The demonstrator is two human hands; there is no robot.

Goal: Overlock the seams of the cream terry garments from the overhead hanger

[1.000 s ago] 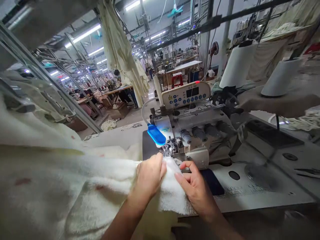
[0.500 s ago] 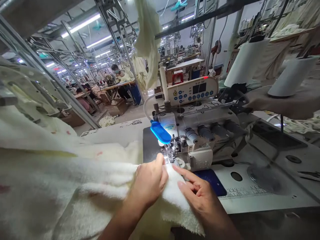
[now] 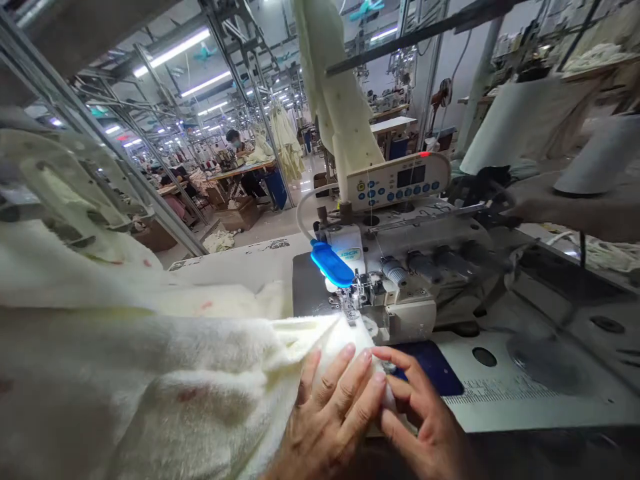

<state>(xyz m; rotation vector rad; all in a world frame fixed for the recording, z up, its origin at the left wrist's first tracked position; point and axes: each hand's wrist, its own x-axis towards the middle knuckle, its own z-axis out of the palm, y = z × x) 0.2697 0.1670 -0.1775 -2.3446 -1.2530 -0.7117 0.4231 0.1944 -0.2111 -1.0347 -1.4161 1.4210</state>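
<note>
The bare left hand (image 3: pixel 335 407), bunched a moment ago, now lies spread on the fluffy white cloth (image 3: pixel 250 353), seemingly flattening it; the curled bare right hand (image 3: pixel 425 420) touches its edge, grip unclear. At twelve o'clock, the cloth meets the pale metal sewing machine (image 3: pixel 407 313).

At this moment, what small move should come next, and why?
Probably ease the white fabric gently toward the presser foot, fingertips clear of it: the left hand lies spread on the fabric, the right hand is at its right edge, and the fabric reaches up to the foot.
</note>
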